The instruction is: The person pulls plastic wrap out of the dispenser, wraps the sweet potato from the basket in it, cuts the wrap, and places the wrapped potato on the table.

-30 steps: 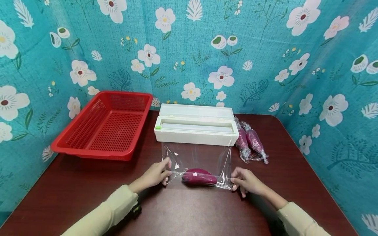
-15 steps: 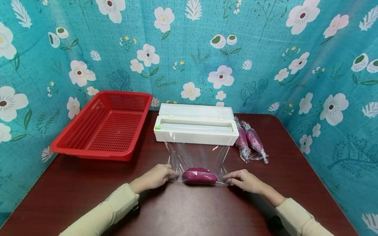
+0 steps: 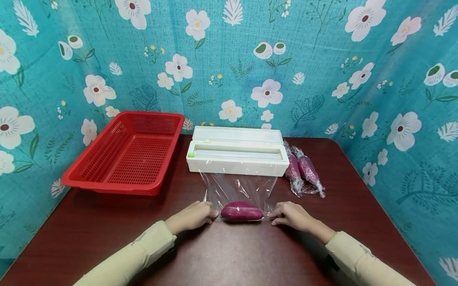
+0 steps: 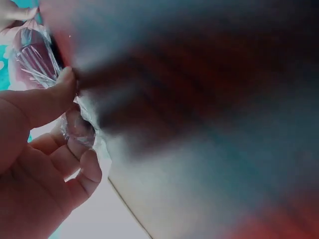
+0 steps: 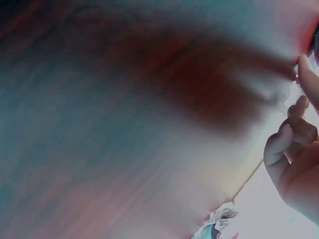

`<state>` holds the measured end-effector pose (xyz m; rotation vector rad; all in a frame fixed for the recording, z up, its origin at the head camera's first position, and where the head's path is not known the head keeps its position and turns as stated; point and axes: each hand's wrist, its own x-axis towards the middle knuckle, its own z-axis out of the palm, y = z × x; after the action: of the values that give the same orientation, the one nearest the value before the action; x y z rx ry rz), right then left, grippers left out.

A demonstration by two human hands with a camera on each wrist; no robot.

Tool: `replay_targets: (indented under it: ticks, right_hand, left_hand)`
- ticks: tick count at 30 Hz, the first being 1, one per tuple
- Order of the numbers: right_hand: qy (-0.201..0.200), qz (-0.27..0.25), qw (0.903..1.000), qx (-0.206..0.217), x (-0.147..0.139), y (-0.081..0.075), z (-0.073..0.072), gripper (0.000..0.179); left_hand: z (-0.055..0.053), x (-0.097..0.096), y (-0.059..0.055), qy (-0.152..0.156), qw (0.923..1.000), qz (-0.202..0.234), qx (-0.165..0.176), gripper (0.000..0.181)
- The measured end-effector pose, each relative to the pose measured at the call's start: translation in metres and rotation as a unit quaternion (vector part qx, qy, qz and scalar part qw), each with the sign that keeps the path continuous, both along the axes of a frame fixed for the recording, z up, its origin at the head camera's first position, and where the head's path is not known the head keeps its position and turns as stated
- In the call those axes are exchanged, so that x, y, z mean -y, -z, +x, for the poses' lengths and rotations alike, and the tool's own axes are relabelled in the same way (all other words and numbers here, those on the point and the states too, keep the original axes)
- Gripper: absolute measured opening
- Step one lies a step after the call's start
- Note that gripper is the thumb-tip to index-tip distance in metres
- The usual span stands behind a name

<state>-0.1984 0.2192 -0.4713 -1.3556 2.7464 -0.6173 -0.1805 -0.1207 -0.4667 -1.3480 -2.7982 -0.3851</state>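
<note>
A smooth, purple-red oblong vegetable (image 3: 241, 211) lies on the table under clear plastic wrap (image 3: 243, 186). The film stretches back to the front of a white wrap dispenser (image 3: 237, 165), whose lid stands up. At the vegetable's left end my left hand (image 3: 195, 216) pinches the film's edge; in the left wrist view, crumpled film shows between thumb and fingers. My right hand (image 3: 291, 216) pinches the film at the right end. In the right wrist view only part of that hand (image 5: 299, 149) shows, at the edge.
A red plastic basket (image 3: 159, 182) stands at the back left. Two purple-red vegetables wrapped in film (image 3: 308, 169) lie right of the dispenser. Behind the brown table (image 3: 236, 254) hangs a blue flowered curtain (image 3: 222, 59).
Both hands have moved inward, toward the vegetable's ends. The film has gathered and creased at its sides, its front edge now close around the vegetable, which stays in nearly the same spot.
</note>
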Motion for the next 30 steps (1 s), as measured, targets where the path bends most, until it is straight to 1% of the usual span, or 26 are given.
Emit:
replay_targets:
  ticks: [4,7,11,14,16,18,21,23,24,25,26,27,28,30]
  right_hand:
    - [0.006,-0.021,0.9997,-0.014,0.000,0.002,-0.004,0.010]
    - [0.013,-0.030,0.9995,0.001,0.001,0.002,-0.006,0.005]
    - [0.019,-0.043,0.9972,0.058,0.001,0.002,-0.010,0.011]
    - [0.029,-0.057,0.9920,0.109,0.001,0.001,-0.013,0.015]
    - [0.038,-0.066,0.9876,0.137,0.003,-0.001,-0.016,0.018]
    - [0.046,-0.074,0.9828,0.162,0.004,-0.004,-0.019,0.020]
    - [0.069,-0.080,0.9722,0.209,0.008,-0.007,-0.024,0.022]
    - [0.084,-0.077,0.9662,0.231,0.009,-0.009,-0.027,0.023]
    - [0.094,-0.075,0.9623,0.244,0.010,-0.010,-0.028,0.023]
    - [0.105,-0.073,0.9582,0.256,0.011,-0.010,-0.030,0.023]
    - [0.112,-0.070,0.9560,0.262,0.012,-0.011,-0.032,0.022]
    - [0.119,-0.066,0.9546,0.265,0.013,-0.012,-0.033,0.023]
    - [0.124,-0.064,0.9534,0.268,0.014,-0.012,-0.035,0.023]
    - [0.132,-0.056,0.9517,0.272,0.016,-0.013,-0.039,0.023]
  left_hand:
    - [-0.002,-0.001,0.000,-0.019,0.9996,0.014,-0.014,0.019]
    - [-0.004,-0.001,-0.003,-0.041,0.9990,0.011,-0.010,0.016]
    - [-0.007,-0.001,-0.005,-0.081,0.9960,0.008,0.038,0.012]
    - [-0.012,0.000,-0.006,-0.097,0.9909,0.031,0.089,0.013]
    - [-0.018,0.002,-0.006,-0.090,0.9866,0.056,0.124,0.015]
    - [-0.025,0.005,-0.007,-0.071,0.9808,0.087,0.159,0.016]
    - [-0.036,0.008,-0.007,-0.046,0.9691,0.121,0.210,0.017]
    - [-0.042,0.009,-0.007,-0.043,0.9608,0.139,0.236,0.018]
    - [-0.044,0.008,-0.008,-0.047,0.9563,0.146,0.249,0.020]
    - [-0.045,0.008,-0.009,-0.054,0.9526,0.151,0.258,0.022]
    - [-0.047,0.006,-0.009,-0.061,0.9491,0.158,0.266,0.024]
    - [-0.048,0.005,-0.010,-0.071,0.9474,0.161,0.268,0.026]
    - [-0.049,0.003,-0.011,-0.082,0.9461,0.165,0.266,0.028]
    - [-0.052,-0.001,-0.011,-0.104,0.9475,0.164,0.254,0.031]
